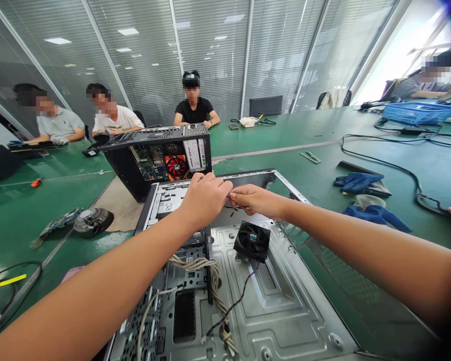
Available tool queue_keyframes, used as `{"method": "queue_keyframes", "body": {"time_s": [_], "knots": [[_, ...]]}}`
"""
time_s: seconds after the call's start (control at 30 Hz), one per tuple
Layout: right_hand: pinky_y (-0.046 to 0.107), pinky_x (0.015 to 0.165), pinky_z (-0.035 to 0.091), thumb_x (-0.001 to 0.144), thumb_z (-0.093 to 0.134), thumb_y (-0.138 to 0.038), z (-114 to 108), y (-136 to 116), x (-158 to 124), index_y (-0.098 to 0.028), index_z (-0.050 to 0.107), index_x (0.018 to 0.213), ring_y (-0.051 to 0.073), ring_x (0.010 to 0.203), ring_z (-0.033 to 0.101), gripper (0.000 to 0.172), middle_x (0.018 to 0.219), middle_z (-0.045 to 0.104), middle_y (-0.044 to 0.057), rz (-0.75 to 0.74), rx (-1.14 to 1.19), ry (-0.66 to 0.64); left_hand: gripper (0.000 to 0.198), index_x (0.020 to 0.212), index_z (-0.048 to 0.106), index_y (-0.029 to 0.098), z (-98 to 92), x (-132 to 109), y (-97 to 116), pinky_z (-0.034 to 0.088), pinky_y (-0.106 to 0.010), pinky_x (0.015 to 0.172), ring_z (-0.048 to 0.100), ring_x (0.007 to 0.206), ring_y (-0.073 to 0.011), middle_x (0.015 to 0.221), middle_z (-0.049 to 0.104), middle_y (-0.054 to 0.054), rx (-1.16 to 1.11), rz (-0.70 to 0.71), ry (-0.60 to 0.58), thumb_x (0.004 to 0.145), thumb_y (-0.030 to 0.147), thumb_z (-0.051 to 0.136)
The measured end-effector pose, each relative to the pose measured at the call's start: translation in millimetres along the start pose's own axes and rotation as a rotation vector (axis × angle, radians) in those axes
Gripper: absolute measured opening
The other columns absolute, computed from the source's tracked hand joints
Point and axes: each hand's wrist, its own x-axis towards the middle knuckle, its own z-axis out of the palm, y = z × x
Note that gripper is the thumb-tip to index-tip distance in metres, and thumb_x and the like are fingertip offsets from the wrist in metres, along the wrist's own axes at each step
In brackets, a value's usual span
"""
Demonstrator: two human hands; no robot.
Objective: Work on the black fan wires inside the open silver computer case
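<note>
Green table point(274, 156); wires point(236, 207) apparently run between left grip point(207, 196) and right grip point(254, 200).

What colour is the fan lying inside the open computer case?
The fan is black, frame and blades alike; the head view shows it best.

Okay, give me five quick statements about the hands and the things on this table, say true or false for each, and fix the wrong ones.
1. The left hand and right hand are close together above the open metal case. True.
2. The black fan is inside that case. True.
3. The right hand grips the black fan. False: the fan lies below, apart from both hands.
4. A red fan shows in the open black tower beyond the case. True.
5. The blue basket is at the left of the green table. False: the basket is at the far right.
</note>
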Motion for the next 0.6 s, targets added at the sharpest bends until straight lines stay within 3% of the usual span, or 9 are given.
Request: {"method": "queue_keyframes", "body": {"time_s": [0.6], "knots": [[0.024, 0.047, 0.024, 0.091, 0.050, -0.036, 2.1, -5.6, -2.0, -0.018, 0.053, 0.071, 0.009, 0.054, 0.027, 0.027, 0.062, 0.035, -0.004, 0.026, -0.041, -0.017, 0.019, 0.075, 0.062, 0.019, 3.8, -0.3, -2.2, 0.027, -0.037, 0.075, 0.055, 0.081, -0.0198, 0.077, 0.069, -0.001, -0.050, 0.022, -0.021, 0.091, 0.019, 0.051]]}}
